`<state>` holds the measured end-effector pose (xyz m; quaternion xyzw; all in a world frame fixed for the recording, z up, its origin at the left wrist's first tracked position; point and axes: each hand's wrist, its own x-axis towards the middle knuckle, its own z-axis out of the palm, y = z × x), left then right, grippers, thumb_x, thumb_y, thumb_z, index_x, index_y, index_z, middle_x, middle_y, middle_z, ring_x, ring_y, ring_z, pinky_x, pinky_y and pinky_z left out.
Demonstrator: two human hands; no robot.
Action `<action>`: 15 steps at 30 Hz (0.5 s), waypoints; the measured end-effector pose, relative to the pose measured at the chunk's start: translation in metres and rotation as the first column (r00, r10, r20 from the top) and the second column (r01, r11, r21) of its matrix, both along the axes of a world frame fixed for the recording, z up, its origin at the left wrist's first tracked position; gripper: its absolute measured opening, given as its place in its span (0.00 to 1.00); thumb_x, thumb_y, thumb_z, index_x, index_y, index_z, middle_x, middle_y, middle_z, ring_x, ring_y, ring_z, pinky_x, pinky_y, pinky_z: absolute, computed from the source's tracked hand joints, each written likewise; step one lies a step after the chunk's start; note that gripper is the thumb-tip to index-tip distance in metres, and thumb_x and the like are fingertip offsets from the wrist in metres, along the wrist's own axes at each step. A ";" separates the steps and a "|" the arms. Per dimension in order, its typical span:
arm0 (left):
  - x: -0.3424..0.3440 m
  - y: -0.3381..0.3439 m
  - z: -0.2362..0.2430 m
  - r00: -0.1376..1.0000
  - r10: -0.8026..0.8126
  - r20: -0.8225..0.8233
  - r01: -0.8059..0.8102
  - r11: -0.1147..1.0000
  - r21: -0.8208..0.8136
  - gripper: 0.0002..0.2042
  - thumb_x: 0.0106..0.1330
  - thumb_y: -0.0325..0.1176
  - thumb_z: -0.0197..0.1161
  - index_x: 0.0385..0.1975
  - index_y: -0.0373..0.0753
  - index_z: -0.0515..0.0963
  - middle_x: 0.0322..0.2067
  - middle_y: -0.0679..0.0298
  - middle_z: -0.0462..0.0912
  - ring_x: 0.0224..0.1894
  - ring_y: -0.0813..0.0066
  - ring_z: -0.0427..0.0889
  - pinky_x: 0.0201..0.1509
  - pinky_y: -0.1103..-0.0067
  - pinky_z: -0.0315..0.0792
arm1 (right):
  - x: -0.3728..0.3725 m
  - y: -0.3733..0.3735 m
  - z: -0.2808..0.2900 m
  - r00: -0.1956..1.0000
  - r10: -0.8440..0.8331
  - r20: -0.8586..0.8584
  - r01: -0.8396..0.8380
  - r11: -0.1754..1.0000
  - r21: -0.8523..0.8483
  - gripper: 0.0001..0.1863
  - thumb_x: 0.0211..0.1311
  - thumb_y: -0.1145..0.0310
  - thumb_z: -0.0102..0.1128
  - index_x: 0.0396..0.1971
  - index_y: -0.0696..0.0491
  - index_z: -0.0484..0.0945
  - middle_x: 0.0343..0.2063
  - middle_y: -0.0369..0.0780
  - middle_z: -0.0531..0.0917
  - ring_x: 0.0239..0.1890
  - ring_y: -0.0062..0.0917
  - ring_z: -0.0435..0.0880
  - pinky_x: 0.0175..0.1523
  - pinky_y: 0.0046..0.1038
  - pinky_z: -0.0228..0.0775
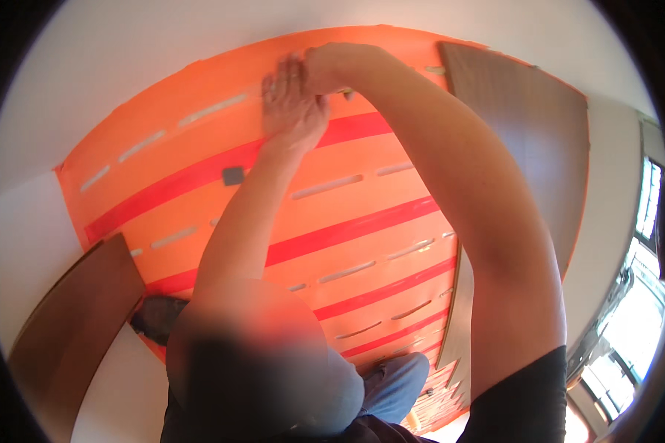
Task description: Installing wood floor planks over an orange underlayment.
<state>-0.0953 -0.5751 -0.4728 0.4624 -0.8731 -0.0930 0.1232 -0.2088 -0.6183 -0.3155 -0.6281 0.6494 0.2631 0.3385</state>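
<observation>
An orange sheet (332, 159) with red bands and rows of slots covers the floor below both hands. My left hand (294, 107) lies open near the sheet's far part, fingers stretched out and slightly smeared by motion. Against its fingers, my right hand (340, 68) is bent at the wrist and looks curled closed. A small yellowish and dark thing (347, 94) peeks out under the right hand; its kind is hidden. Left of my left forearm, a small dark grey square block (233, 176) sits on the sheet.
Brown wooden floor planks (528, 140) cover the sheet's right side beside my right arm. A loose brown plank (81, 325) lies at the lower left, near a dark shoe (157, 319). Pale walls border the sheet; windows (628, 310) stand at the right.
</observation>
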 end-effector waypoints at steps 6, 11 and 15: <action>-0.007 0.003 0.000 0.996 -0.027 0.081 0.029 0.999 -0.019 0.34 0.76 0.49 0.47 0.75 0.36 0.53 0.77 0.56 0.52 0.80 0.59 0.48 0.79 0.56 0.45 | -0.082 0.013 -0.009 0.971 0.199 0.134 -0.190 0.979 -0.079 0.15 0.63 0.71 0.51 0.49 0.50 0.77 0.36 0.43 0.84 0.32 0.32 0.86 0.41 0.42 0.76; -0.026 0.006 0.006 0.994 -0.067 0.091 0.068 0.998 -0.001 0.35 0.75 0.50 0.49 0.75 0.36 0.54 0.77 0.55 0.51 0.80 0.58 0.48 0.80 0.56 0.44 | -0.260 0.041 -0.014 0.233 0.969 -0.080 -0.972 0.233 -0.010 0.16 0.59 0.59 0.67 0.45 0.49 0.87 0.56 0.42 0.83 0.61 0.26 0.79 0.66 0.33 0.72; 0.002 0.001 -0.003 0.997 -0.013 0.079 0.015 1.000 -0.027 0.34 0.74 0.49 0.50 0.75 0.35 0.55 0.77 0.55 0.52 0.80 0.58 0.48 0.80 0.57 0.44 | -0.138 0.053 0.077 0.992 -0.029 -0.119 0.037 0.997 0.063 0.11 0.61 0.72 0.51 0.42 0.51 0.77 0.29 0.42 0.83 0.24 0.32 0.84 0.33 0.37 0.75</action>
